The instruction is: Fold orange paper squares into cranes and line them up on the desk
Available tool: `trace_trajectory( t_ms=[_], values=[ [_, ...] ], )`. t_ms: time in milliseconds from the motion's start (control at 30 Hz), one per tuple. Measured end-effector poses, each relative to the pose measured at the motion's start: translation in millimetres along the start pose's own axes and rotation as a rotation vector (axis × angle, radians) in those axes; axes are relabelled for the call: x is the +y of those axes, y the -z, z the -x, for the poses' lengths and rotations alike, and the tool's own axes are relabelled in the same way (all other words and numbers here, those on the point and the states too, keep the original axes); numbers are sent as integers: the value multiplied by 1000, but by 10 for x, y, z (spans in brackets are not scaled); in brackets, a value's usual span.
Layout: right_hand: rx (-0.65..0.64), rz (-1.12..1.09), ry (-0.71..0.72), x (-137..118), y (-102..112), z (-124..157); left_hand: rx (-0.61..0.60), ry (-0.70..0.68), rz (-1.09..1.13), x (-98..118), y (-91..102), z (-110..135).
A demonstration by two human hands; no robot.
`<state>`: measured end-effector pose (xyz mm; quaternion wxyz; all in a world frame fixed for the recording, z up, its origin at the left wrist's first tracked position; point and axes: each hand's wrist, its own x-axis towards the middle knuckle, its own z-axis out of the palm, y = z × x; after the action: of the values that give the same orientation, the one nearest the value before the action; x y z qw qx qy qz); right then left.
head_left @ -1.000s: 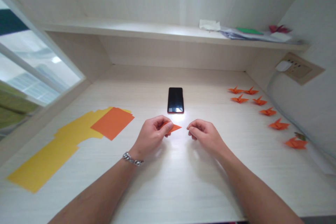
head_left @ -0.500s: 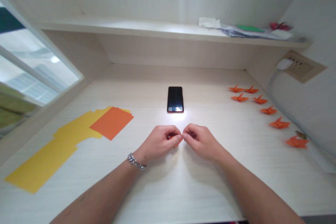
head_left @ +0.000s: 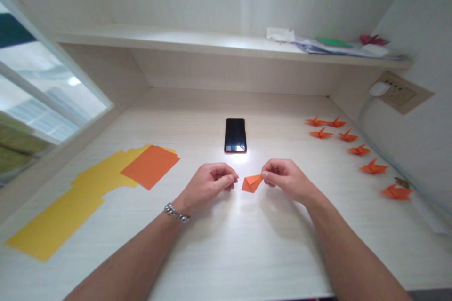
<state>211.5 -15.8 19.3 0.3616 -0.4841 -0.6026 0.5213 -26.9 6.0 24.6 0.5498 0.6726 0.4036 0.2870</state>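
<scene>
Near middle of desk: folded orange paper, small kite shape, between the two hands
Right hand: thumb and forefinger pinched on the paper's right corner
Left hand: fingertips closed together, nothing visible in them, just left of the paper, not touching it
Left wrist: metal bracelet
Far of hands: black phone, lying flat, screen dark
Left: orange sheet overlapping yellow sheets
Right: row of folded orange figures, well apart from hands

Matt orange paper fold, glossy black phone, pale wood-grain desk
</scene>
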Motion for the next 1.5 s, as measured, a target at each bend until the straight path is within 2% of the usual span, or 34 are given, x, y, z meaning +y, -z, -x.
trace_trajectory(
  t_ms=[100, 200, 367, 467, 533, 667, 833, 1000, 1200, 1400, 1500],
  values=[
    [-40, 13, -19, 21, -65, -16, -51, -73, 48, -18, -95, 5],
    [34, 4, -5, 45, -147, -45, -38, -100, -2, -27, -166, 16],
    [229, -13, 33, 93, -354, -90, 158, -73, -92, -42, -210, 2],
    [283, 52, 42, 107, -497, -87, 281, -70, -121, -57, -231, -15],
    [293, 90, 49, 111, -565, -81, 303, -73, -137, -68, -246, -22],
    [344, 45, 73, 140, -603, -82, 288, -23, -8, -83, -281, -36],
    [341, -25, 81, 202, -574, -110, 291, 66, 233, -100, -316, -64],
    [317, -158, 17, 229, -570, -160, 243, 146, 423, -138, -327, -84],
    [308, -185, 34, 239, -610, -187, 224, 130, 483, -171, -331, -92],
    [306, -391, -42, 175, -613, -178, 164, 195, 643, -172, -305, -84],
    [327, -347, -7, 129, -616, -178, 176, 179, 646, -188, -293, -84]
  ],
)
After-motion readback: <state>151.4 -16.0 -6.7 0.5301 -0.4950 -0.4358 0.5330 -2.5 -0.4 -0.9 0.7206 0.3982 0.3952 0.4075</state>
